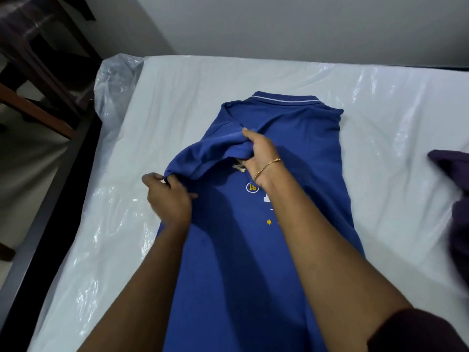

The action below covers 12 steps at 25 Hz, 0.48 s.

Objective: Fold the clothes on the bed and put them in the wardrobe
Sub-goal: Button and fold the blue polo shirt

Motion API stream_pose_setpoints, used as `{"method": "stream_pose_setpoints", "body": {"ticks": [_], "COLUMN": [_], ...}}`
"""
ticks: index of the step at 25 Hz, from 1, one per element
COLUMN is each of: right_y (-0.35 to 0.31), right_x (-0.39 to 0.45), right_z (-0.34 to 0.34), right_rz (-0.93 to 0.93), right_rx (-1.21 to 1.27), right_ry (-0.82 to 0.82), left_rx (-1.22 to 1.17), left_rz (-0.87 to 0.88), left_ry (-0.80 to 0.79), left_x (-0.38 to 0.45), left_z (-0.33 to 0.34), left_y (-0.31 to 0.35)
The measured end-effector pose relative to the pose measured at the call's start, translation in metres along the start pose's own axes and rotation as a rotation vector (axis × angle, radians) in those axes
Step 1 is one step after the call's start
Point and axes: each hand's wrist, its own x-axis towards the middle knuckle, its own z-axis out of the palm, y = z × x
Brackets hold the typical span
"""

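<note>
A blue polo shirt (299, 138) with a white-striped collar and yellow print lies lengthwise on the bed (177, 80), collar at the far end. Its left sleeve is folded inward over the body. My left hand (170, 196) pinches the sleeve's outer corner at the shirt's left edge. My right hand (258, 153), with a gold bracelet at the wrist, grips the bunched sleeve hem near the shirt's middle. The shirt's right side is folded in and lies flat.
The mattress is wrapped in clear plastic, bunched at the far left corner (114, 82). A dark purple garment (456, 186) lies at the right edge. Dark wooden furniture (38, 72) stands left of the bed's black frame (48, 219). A grey wall is behind.
</note>
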Motion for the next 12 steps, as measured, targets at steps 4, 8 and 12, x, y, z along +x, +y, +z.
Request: {"method": "stream_pose_setpoints", "body": {"ticks": [4,8,12], "right_y": [0.004,0.006,-0.001], "right_x": [0.019,0.048,0.068], "right_z": [-0.04,-0.041,-0.022], "right_rz": [0.039,-0.006,0.004], "right_rx": [-0.107,0.028,0.201], "right_ry": [0.137,0.138,-0.014], "left_rx": [-0.528,-0.545,-0.468], "left_rz": [-0.5,-0.668,-0.598], "left_ry": [-0.125,-0.318,-0.363], "left_x": [-0.026,-0.014,0.001], "left_z": [0.025,0.035,0.043], "left_y": [0.003,-0.007,-0.008]}}
